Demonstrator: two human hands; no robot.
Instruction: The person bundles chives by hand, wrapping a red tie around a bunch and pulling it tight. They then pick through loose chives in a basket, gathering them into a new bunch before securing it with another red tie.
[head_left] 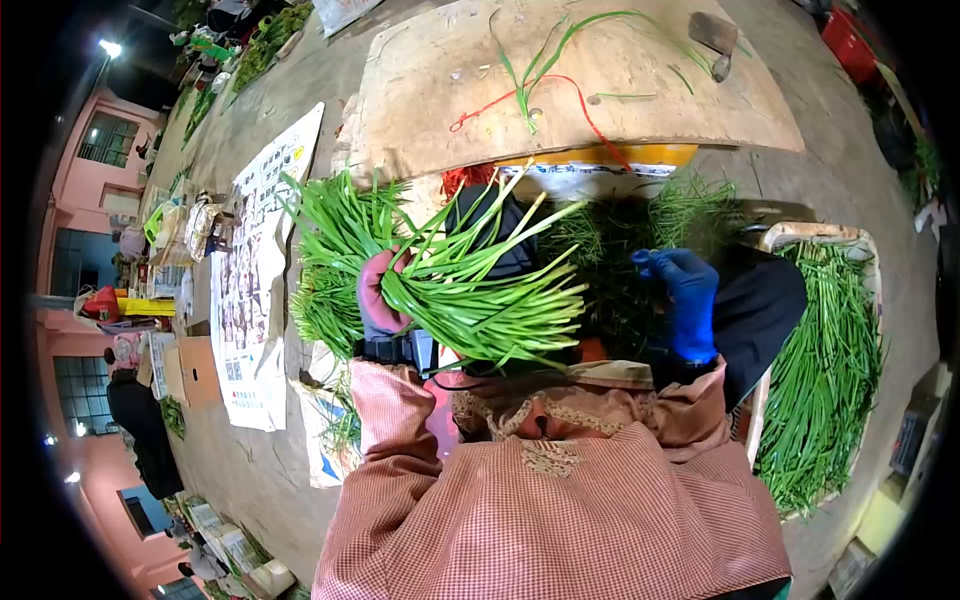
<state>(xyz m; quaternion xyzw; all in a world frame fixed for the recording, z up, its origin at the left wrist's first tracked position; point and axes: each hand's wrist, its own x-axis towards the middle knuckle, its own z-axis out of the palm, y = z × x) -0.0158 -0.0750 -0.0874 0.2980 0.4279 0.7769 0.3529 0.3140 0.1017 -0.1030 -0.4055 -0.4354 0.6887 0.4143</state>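
My left hand (382, 290), in a pinkish glove, is closed round a big bunch of garlic chives (490, 300). Their pale stem ends fan out to the right and the green leaf tips spread to the left. My right hand (685, 290), in a blue glove, is raised apart from the bunch, over my right knee. Its fingers are bent and pressed together; whatever they may hold is too small to make out. Dark green trimmings (615, 245) lie below and between the hands, partly in shadow.
A wooden board (430, 90) ahead bears loose leaves, a red tie (585, 100) and a dark metal piece (712, 33). At right stands a crate (868, 240) full of chives. A printed sheet (262, 290) lies at left; a person in dark clothes (140, 430) is farther off.
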